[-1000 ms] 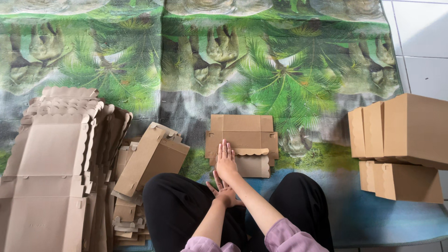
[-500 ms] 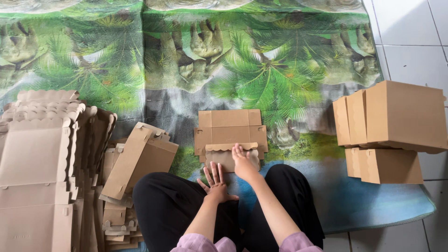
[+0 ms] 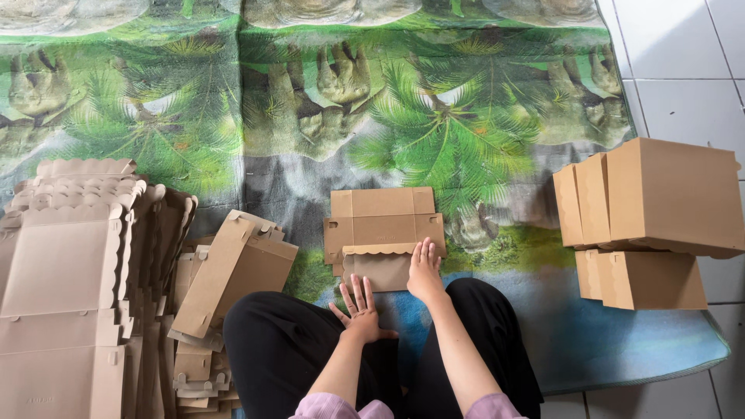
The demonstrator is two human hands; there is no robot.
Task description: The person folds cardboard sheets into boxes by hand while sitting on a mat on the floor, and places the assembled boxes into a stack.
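- The flat cardboard box blank [image 3: 384, 233] lies on the palm-print mat [image 3: 481, 132], near the middle of its near edge and just in front of the person's knees; its near panel, the one with a scalloped edge, is folded up over the rest.
- The right hand [image 3: 425, 271] lies flat on the right end of that folded panel, fingers together and pointing away, pinching nothing.
- The left hand [image 3: 358, 306] is spread with fingers fanned, at the panel's near left corner; I cannot tell whether it touches the card or hovers just short of it.
- To crease well, I judge both palms should press along the fold line, running outward from the middle to each end so the score folds straight and the side tabs do not buckle.
- Compared with half a second ago, the right hand has slid from the panel's middle to its right end, and the left has drawn back toward the lap.
- Toward the mat's left edge lies a stack of flat blanks [image 3: 70, 287], with a half-folded box [image 3: 233, 271] leaning beside it.
- At the mat's right edge stand finished boxes [image 3: 660, 217], piled in two layers, well apart from the hands.
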